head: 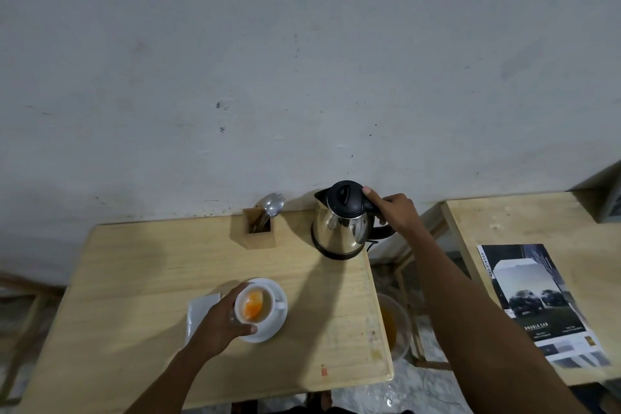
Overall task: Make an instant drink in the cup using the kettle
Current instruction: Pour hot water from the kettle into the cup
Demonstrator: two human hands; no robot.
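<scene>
A white cup (258, 306) with orange powder or liquid inside stands on a white saucer (274, 326) near the middle of the wooden table (134, 279). My left hand (220, 321) wraps around the cup's left side. A steel kettle (341, 228) with a black lid sits on its base at the table's back right corner. My right hand (395, 212) grips the kettle's black handle, thumb resting on the lid's edge.
A wooden holder (258, 233) with spoons and a fork stands left of the kettle, against the wall. A white sachet or napkin (200, 311) lies left of the saucer. A second table (537, 228) to the right bears a brochure (534, 299). A tub (395, 323) stands on the floor between the tables.
</scene>
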